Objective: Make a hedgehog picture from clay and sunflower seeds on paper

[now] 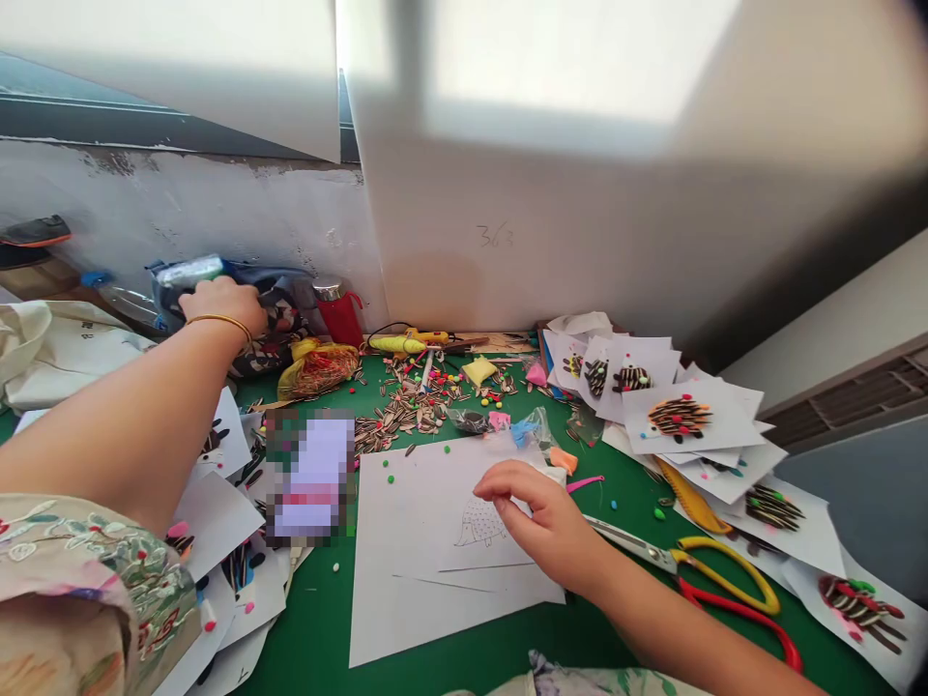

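My left hand [224, 304], with a gold bracelet at the wrist, reaches to the dark patterned bag [279, 285] by the wall. Its fingers are curled down and their tips are hidden; a shiny white and pale-blue packet [189, 271] lies right against them. My right hand [540, 522] is over the white papers, thumb apart from loosely bent fingers, with nothing visible in it. Beneath it, a sheet with a printed hedgehog drawing [479, 522] is partly covered by the fingers. That sheet lies on a larger white paper [398, 619].
Scissors [652, 551] with yellow and red handles lie beside my right forearm. Sunflower seeds [395, 420], coloured balls and clay packets [533, 430] spread behind the paper. Seed-hedgehog cards [678, 416] pile at right, more at left. A red bottle [339, 314] and glue gun [427, 338] stand farther back.
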Demonstrator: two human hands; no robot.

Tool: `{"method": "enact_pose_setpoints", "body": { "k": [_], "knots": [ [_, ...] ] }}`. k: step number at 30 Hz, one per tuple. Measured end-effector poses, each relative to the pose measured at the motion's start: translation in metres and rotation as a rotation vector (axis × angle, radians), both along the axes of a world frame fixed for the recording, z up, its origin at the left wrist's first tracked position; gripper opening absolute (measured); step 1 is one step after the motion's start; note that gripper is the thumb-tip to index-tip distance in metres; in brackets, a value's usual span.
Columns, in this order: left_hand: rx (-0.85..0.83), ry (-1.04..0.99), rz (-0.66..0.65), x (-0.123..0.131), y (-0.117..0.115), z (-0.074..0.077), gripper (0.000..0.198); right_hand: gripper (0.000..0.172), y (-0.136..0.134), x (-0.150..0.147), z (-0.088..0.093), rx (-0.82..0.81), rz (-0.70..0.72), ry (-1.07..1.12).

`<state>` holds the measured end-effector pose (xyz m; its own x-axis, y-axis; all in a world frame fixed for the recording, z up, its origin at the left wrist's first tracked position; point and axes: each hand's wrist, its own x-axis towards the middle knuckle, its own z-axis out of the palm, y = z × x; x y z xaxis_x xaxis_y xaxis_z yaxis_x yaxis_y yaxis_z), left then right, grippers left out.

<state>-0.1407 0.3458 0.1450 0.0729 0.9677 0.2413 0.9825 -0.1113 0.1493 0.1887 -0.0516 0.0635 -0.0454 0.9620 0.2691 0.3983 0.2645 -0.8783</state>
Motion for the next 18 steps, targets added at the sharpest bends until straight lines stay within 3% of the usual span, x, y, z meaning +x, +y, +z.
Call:
{"method": "enact_pose_setpoints", "body": {
  "k": [5,8,10,13,18],
  "knots": [
    [0.186,0.043,0.057,0.001,-0.005,0.015,0.054,0.027,-0.004,0.001,-0.016,-0.007,-0.053,0.038],
    [0.112,0.08,0.159,0.003,-0.005,0.017,0.065,0.026,-0.005,0.0,-0.02,-0.006,-0.029,0.041],
    [0.146,0.035,0.213,0.003,-0.007,0.014,0.076,0.027,-0.005,0.0,-0.021,0.001,-0.009,0.041],
    [0.281,-0.095,0.179,0.005,-0.017,0.009,0.077,0.029,-0.007,0.001,-0.021,0.02,-0.004,0.045],
    [0.295,-0.305,0.086,0.027,-0.039,0.015,0.056,0.029,-0.01,0.003,-0.022,0.038,0.002,0.051]
  ]
}}
